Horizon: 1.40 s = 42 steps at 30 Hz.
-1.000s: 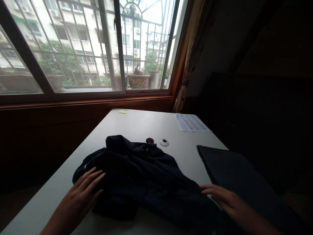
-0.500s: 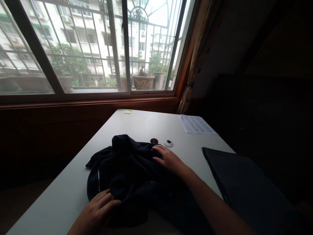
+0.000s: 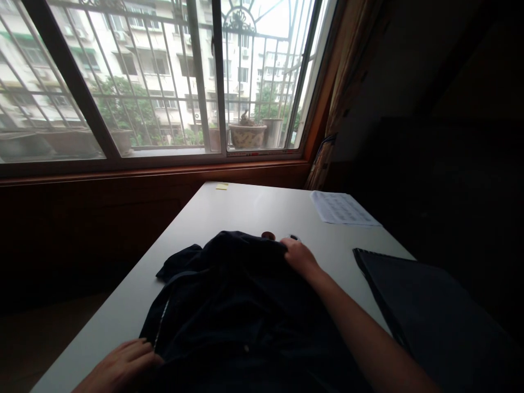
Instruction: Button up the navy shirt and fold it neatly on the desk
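A dark navy garment (image 3: pixel 229 295) lies spread and rumpled over the near part of the table. A thin whitish strip (image 3: pixel 162 319) runs along its left side, and a small light dot, perhaps a button (image 3: pixel 246 347), shows lower down. My right hand (image 3: pixel 301 256) grips the garment's upper right edge, with the fingertips partly hidden by cloth. Down at the lower left, my left hand (image 3: pixel 120 364) has its fingers closed on the near left edge of the fabric. What kind of garment it is cannot be made out.
Beyond the garment sit a small brown round object (image 3: pixel 268 236) and a white ring-shaped one (image 3: pixel 293 237), partly covered by my right hand. Printed sheets (image 3: pixel 346 208) and a dark spiral-bound book (image 3: pixel 413 295) lie right on the white table (image 3: pixel 254 204). A yellow note (image 3: pixel 221 186) is near the window.
My left hand has moved left and nearer, and my right hand has closed on the garment's edge. The cloth is pulled flatter and wider. The view has shifted slightly left.
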### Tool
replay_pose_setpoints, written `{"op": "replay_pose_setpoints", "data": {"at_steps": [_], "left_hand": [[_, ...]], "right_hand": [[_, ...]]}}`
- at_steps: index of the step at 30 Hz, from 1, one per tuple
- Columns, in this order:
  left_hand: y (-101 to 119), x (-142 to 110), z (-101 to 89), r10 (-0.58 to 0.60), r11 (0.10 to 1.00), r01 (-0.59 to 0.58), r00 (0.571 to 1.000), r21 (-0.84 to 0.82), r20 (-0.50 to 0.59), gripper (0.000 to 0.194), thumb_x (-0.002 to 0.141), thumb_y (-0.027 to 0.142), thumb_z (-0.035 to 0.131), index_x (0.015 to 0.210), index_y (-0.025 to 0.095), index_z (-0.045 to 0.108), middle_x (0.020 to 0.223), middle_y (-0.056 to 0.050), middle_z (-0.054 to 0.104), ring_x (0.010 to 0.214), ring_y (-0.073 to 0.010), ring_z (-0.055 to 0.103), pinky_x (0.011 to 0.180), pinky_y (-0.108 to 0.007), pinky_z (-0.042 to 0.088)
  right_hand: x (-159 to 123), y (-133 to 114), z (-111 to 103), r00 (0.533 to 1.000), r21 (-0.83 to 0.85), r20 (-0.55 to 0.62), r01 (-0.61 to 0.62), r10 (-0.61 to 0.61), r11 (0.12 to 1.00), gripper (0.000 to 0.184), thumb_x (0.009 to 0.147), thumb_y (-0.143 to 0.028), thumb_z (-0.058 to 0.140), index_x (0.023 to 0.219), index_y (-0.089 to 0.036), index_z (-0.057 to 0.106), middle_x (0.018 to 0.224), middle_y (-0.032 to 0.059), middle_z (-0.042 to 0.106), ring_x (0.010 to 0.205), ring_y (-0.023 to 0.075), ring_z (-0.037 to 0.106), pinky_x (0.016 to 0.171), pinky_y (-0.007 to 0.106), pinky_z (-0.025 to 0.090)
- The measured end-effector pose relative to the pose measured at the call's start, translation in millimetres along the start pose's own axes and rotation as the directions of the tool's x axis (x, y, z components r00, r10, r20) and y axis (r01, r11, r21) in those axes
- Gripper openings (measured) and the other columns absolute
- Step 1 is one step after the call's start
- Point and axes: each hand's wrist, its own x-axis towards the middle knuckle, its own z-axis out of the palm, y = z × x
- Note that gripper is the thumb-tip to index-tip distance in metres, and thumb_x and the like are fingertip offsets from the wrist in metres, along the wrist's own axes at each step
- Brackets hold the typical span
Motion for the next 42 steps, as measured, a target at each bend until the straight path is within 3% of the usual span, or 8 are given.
{"op": "replay_pose_setpoints", "data": {"at_steps": [6,12,16,20,26,31,37,42], "left_hand": [[-13,22,-31.9,0.006,0.99,-0.013,0.999,0.142,0.05,0.046,0.084,0.005,0.047,0.104,0.036,0.074,0.106,0.0,0.073,0.095,-0.0184,0.067,0.085,-0.024,0.053],[-43,54,-51.7,0.072,0.948,0.01,0.967,0.319,-0.243,0.046,0.089,0.015,0.043,0.118,0.037,0.07,0.135,-0.002,0.06,0.118,-0.0252,0.06,0.087,-0.031,0.056],[-48,80,-47.5,-0.002,0.955,0.115,0.924,0.273,-0.382,0.045,0.095,0.025,0.037,0.13,0.035,0.063,0.142,-0.005,0.053,0.116,-0.0261,0.062,0.083,-0.032,0.058],[-28,94,-37.5,-0.149,0.968,0.22,0.886,0.117,-0.439,0.044,0.099,0.042,0.037,0.138,0.029,0.054,0.129,-0.009,0.06,0.101,-0.0237,0.068,0.073,-0.028,0.059],[-11,78,-10.7,-0.397,0.918,0.373,0.845,-0.135,-0.358,0.059,0.092,0.063,0.044,0.134,0.023,0.055,0.101,-0.008,0.065,0.071,-0.0198,0.067,0.057,-0.029,0.058],[-4,56,20.7,-0.538,0.84,0.474,0.79,-0.264,-0.293,0.071,0.083,0.072,0.052,0.129,0.019,0.056,0.093,-0.008,0.067,0.065,-0.0225,0.067,0.055,-0.033,0.058],[22,52,42.4,-0.476,0.874,0.417,0.836,-0.249,-0.272,0.046,0.088,0.064,0.052,0.102,0.022,0.064,0.092,-0.007,0.067,0.073,-0.0244,0.07,0.062,-0.035,0.059],[22,61,45.6,-0.384,0.922,0.347,0.875,-0.172,-0.295,0.03,0.097,0.046,0.045,0.097,0.024,0.065,0.1,-0.005,0.064,0.082,-0.0208,0.069,0.071,-0.032,0.057]], "right_hand": [[-45,90,-61,0.963,-0.051,-0.169,-0.222,0.21,0.974,0.029,0.091,-0.011,0.046,0.107,-0.021,0.068,0.099,0.0072,0.072,0.095,0.0222,0.067,0.086,0.035,0.052],[-146,164,-135,0.801,0.014,-0.422,-0.462,0.424,0.887,0.025,0.082,-0.027,0.051,0.094,-0.034,0.072,0.081,0.0092,0.075,0.069,0.0307,0.072,0.058,0.041,0.052],[-214,178,-139,0.895,0.161,-0.121,-0.409,0.43,0.898,0.022,0.08,-0.039,0.065,0.099,-0.044,0.076,0.101,0.011,0.077,0.089,0.0366,0.074,0.07,0.044,0.06],[-239,154,-123,0.932,0.155,0.192,-0.339,0.309,0.928,0.042,0.069,-0.049,0.08,0.11,-0.052,0.073,0.115,0.0087,0.074,0.107,0.0393,0.068,0.086,0.045,0.06],[-174,51,-116,0.985,0.048,0.135,-0.119,0.111,0.992,0.048,0.086,-0.056,0.064,0.13,-0.038,0.064,0.136,0.0073,0.062,0.125,0.0342,0.058,0.107,0.051,0.047],[-92,-16,-58,0.98,0.1,0.151,0.113,-0.128,0.988,0.034,0.093,-0.045,0.06,0.122,-0.028,0.068,0.119,0.0072,0.067,0.109,0.0266,0.064,0.096,0.039,0.051],[-24,-38,26,0.967,0.003,0.104,0.234,-0.233,0.972,0.036,0.086,-0.037,0.07,0.12,-0.025,0.068,0.113,0.0079,0.065,0.106,0.0275,0.057,0.095,0.04,0.05],[-16,-35,50,0.98,-0.05,0.007,0.2,-0.2,0.979,0.014,0.084,-0.025,0.067,0.097,-0.021,0.072,0.12,0.0115,0.058,0.119,0.033,0.048,0.102,0.052,0.043]]}}
